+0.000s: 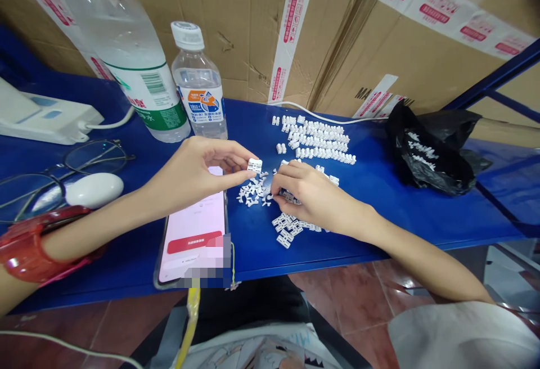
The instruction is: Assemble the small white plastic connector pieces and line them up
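My left hand [215, 162] pinches a small white plastic connector block [255, 165] between thumb and forefinger, above the phone's far edge. Just right of it, my right hand [307, 192] is closed with its fingertips together at a heap of tiny white plastic levers [252, 192]. Anything between those right fingertips is hidden or too small to name. Beneath and in front of the right palm lie loose white blocks [286, 238], partly covered by the hand. Farther back, rows of similar white pieces [323, 138] stand lined up on the blue table.
A phone [194, 225] with a lit screen lies left of centre. Two water bottles, one large [147, 96] and one small [201, 88], stand behind it. Glasses [99, 157], a white mouse [95, 190] and a power strip [46, 113] are at left. A black plastic bag [434, 155] lies right.
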A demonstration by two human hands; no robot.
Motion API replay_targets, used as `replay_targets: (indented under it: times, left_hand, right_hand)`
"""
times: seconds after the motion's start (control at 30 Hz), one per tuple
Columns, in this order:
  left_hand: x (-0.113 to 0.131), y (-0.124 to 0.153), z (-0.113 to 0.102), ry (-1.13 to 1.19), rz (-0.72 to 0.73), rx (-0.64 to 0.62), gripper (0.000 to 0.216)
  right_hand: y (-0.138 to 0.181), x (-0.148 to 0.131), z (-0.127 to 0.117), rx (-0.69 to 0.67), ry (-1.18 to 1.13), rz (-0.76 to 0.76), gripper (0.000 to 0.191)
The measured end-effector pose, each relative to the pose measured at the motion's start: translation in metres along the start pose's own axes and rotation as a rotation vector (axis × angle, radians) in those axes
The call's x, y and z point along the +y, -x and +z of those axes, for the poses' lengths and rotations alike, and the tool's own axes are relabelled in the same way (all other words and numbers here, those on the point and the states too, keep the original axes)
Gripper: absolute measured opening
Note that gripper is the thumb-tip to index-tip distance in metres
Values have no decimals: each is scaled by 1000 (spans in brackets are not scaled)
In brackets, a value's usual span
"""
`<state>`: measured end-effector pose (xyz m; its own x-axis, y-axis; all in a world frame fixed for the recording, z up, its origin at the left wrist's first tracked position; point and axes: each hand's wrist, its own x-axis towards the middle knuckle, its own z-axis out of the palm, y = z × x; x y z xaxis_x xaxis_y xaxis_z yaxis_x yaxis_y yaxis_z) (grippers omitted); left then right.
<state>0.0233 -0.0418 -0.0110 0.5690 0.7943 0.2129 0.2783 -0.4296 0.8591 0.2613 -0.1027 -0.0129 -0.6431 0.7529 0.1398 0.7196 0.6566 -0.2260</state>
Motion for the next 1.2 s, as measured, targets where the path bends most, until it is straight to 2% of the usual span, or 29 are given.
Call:
replay_targets:
  times: [0.2, 0.47, 0.77, 1.2]
  left_hand:
    - [1, 0, 1, 5, 4, -28, 19]
    - [0, 2, 5, 35, 10, -74, 18]
    - [11, 7, 5, 60, -29, -139, 14]
    - [2, 8, 9, 68, -37, -120, 13]
  right_hand:
    - [0, 2, 7, 195, -133, 31, 14]
    - [-3, 2, 0, 550, -202, -68, 5]
    - [-4, -10, 12, 589, -279, -116, 10]
    - [-2, -10, 13, 561, -138, -143, 12]
